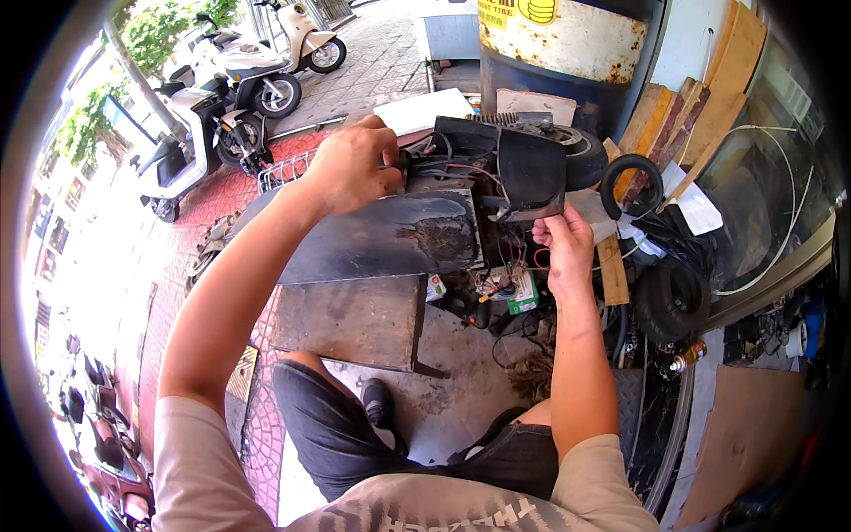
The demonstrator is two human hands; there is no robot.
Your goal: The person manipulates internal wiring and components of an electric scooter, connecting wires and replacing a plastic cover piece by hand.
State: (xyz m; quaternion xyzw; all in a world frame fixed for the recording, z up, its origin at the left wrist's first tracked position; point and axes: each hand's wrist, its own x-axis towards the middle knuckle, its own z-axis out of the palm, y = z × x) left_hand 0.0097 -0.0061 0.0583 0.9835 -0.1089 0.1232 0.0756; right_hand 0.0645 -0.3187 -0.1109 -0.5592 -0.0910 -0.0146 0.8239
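In front of me is a partly stripped scooter, with a dark grey panel (363, 235) along its near side that is scorched at its right end. My left hand (355, 164) is over the panel's far edge, its fingers curled down beside the exposed wires (443, 168). What those fingers grip, if anything, is hidden. Over to the right, my right hand (567, 244) pinches the lower edge of a black curved plastic cover (530, 168). Loose wires and connectors (505, 257) hang below that cover. A black wheel (581, 155) shows behind it.
A low wooden table (350, 324) stands between my knees and the scooter. A green and white box (523, 291) is under the wires. Wood planks (660, 124), tyres (674, 297) and a spray can (687, 356) are at right. Behind stands a rusty drum (567, 53); parked scooters (191, 133) are at far left.
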